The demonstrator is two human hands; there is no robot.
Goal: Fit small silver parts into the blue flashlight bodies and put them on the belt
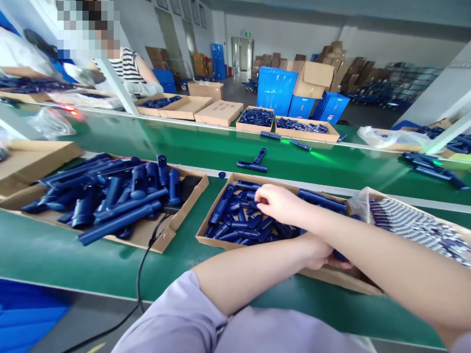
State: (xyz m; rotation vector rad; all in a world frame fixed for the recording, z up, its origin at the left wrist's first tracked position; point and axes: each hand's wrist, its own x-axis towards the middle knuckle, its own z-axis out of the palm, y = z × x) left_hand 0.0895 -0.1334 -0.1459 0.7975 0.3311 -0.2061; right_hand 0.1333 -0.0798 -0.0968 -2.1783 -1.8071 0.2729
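My arms cross over a cardboard tray of small dark blue plastic parts. The right arm passes on top, and my right hand is over the tray's left half, its fingers curled together at the blue parts. What they pinch is too small to make out. Underneath, my left hand reaches into the right end of the tray, its fingers curled at a dark blue piece. Most of that piece is hidden by the right forearm.
At left, a cardboard tray holds long blue tubes, with a black cable hanging over its edge. A box of silvery parts stands right. Loose blue tubes lie on the green belt. Across it sits a person.
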